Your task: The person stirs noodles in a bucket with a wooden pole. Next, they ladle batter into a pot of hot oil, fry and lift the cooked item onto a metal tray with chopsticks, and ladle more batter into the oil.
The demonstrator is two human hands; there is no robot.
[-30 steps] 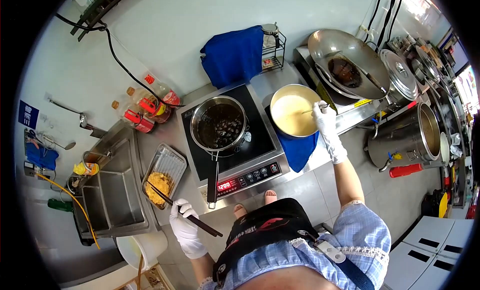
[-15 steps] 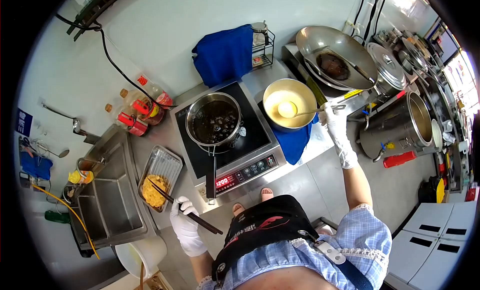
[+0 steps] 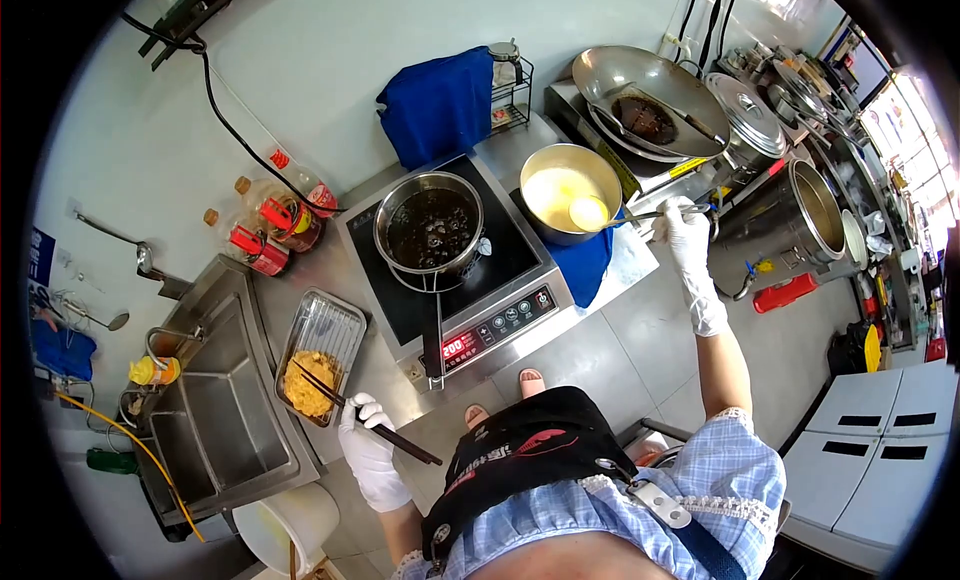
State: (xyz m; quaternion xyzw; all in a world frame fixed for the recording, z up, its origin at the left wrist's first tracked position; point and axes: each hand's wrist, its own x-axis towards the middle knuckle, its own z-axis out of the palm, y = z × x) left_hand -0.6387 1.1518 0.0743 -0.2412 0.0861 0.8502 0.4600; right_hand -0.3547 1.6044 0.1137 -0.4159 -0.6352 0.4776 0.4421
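Note:
My left hand (image 3: 368,458), in a white glove, is closed around long dark chopsticks (image 3: 405,444). Their tips touch a golden, crumbly-looking fried piece (image 3: 312,378) in a metal tray (image 3: 333,325). In my right hand (image 3: 686,248), gloved too, is the handle of a ladle (image 3: 588,214). Its bowl, filled with pale yellow liquid, is inside the right side of a pot (image 3: 536,180) of the same liquid. Between my hands, a saucepan (image 3: 379,220) of dark bubbling liquid rests on an induction cooker (image 3: 500,280), its handle toward me.
A sink (image 3: 240,420) is at the left, with several bottles (image 3: 262,250) behind the tray. A wok (image 3: 690,90) stands at the back right, near a large steel pot (image 3: 780,220). Blue cloth (image 3: 588,270) lies under the batter-coloured pot. A white bucket (image 3: 285,525) is at lower left.
The ladle's bowl has shifted toward the pot's near right side, with my right hand drawn slightly right. My left hand and the chopsticks have barely moved. The view has turned slightly.

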